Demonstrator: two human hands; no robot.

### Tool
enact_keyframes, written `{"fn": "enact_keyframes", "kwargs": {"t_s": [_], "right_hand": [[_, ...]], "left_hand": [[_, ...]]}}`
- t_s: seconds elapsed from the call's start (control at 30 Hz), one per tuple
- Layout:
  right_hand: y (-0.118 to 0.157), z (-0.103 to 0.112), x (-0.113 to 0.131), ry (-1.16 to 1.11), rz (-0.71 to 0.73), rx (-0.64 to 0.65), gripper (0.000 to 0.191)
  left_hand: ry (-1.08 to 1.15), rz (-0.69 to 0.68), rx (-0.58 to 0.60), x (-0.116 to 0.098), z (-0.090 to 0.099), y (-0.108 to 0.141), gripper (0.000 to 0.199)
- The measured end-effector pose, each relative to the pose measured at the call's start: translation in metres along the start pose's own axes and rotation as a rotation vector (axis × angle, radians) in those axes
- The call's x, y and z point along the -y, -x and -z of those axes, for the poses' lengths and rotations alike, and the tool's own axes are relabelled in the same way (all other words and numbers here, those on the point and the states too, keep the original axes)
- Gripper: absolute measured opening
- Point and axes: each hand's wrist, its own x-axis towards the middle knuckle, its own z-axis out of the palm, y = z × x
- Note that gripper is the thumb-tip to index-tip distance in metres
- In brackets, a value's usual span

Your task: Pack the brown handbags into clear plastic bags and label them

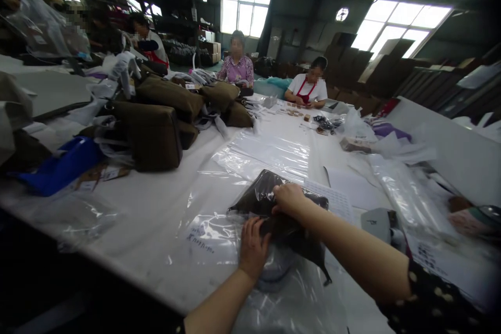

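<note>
Dark bag (254, 194) could crumple the clear plastic (209, 232) if our left hand (253, 248) and right hand (290, 200), whose grips we can't tell, tug unevenly.

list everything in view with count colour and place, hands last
table: one, white, centre
dark item: one, blackish brown, table's near middle
plastic sheets: several, clear, across table
brown bags: several, brown, piled table left
blue item: one, blue, table's left edge
tags: several, brown and white, beside blue item
paper sheets: several, white, table's right
grey device: one, grey, table's right side
co-workers: at least three, purple or white tops, beyond table
windows: several, white, background
cardboard: several, brown, right background
left hand: one, bare, on plastic
right hand: one, bare, on dark item
</note>
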Motion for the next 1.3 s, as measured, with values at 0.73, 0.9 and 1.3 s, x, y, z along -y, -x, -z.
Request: {"fn": "enact_keyframes", "kwargs": {"t_s": [0.73,0.9,1.3], "right_hand": [[0.190,-0.149,-0.012,-0.794,0.039,-0.630,0.027],[0.202,-0.136,0.015,-1.089,-0.320,-0.484,0.033],[0.194,-0.080,0.073,-0.565,-0.164,-0.548,0.028]], "left_hand": [[0.016,-0.349,0.643,-0.008,0.091,0.081,0.053],[0.384,0.388,0.346,-0.008,0.098,0.055,0.037],[0.711,0.827,0.522,0.034,0.111,0.082,0.052]]}}
